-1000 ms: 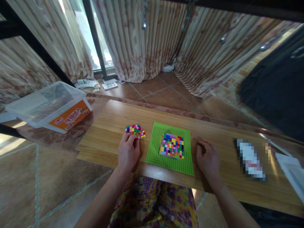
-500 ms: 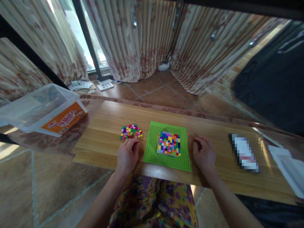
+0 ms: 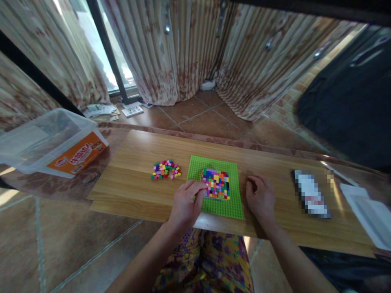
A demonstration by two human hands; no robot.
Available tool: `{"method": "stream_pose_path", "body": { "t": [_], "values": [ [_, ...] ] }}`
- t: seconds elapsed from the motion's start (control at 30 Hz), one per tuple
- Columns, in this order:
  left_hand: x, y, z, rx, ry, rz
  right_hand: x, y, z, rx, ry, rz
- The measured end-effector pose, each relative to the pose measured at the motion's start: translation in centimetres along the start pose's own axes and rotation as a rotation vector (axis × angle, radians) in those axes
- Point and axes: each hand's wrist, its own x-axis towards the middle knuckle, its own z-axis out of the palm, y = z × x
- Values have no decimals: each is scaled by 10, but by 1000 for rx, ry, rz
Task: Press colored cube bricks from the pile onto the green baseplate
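My left hand (image 3: 188,203) is closed in a pinch at the left side of a low block of many-coloured toy bricks (image 3: 218,183). A small pinkish toy brick shows partly at its fingertips; the fingers hide the rest. The block sits on a green studded baseplate (image 3: 235,207). To the left, a loose pile of small coloured bricks (image 3: 165,167) lies on the wooden table. Resting on the tabletop just right of the baseplate, my right hand (image 3: 261,199) is loosely curled with nothing visible in it.
A clear plastic box (image 3: 58,126) with an orange label stands left of the wooden table (image 3: 122,183). On the right lie a blurred-out dark-edged object (image 3: 311,194) and a white tray-like item (image 3: 366,215). Curtains (image 3: 189,53) hang beyond the table.
My left hand has moved right, from the loose pile to the left side of the brick block. My right hand stays resting beside the baseplate. The view has shifted slightly.
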Motion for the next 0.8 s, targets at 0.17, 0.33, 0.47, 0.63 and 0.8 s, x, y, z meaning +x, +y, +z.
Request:
{"method": "stream_pose_path", "body": {
  "t": [0.17, 0.33, 0.47, 0.63, 0.8],
  "values": [
    [3, 1, 3, -82, 25, -45, 0, -1, 0, -4, -2, 6],
    [4, -2, 8, -218, 92, -139, 1, -1, -1, -10, -10, 14],
    [6, -4, 15, -320, 131, -238, 1, -1, -1, -15, -3, 8],
    [11, -2, 18, -469, 122, -369, 0, 0, 0, -15, -5, -1],
    [13, -2, 18, -534, 102, -438, 0, 0, 0, -10, -7, 3]
  ]
}}
